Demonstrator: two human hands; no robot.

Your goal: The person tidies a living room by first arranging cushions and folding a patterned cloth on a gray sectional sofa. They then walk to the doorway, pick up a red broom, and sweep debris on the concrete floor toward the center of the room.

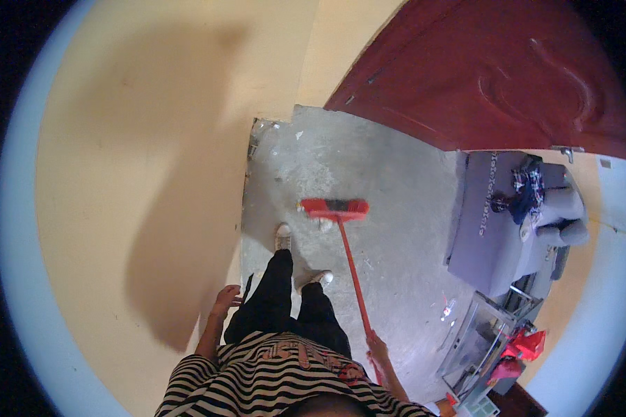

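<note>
My right hand [378, 350] is closed around the upper part of a red broom handle [353, 271]. The handle slants away from me to a red broom head [336, 209] with a dark middle, which is on the grey concrete floor [396, 208] in front of my feet. Pale crumpled litter [323, 224] lies against the near side of the broom head, and a small whitish bit sits at its left end. My left hand [228, 298] hangs by my left thigh near the yellow wall, its fingers loosely bent and holding nothing that I can see.
A dark red door [501, 83] stands at the far right. Along the right are a purple-grey sofa [485, 245] with clothes on it and a metal-framed stand [464, 333] with red bags. Debris [263, 130] lies in the far wall corner. Litter [447, 310] is near the stand.
</note>
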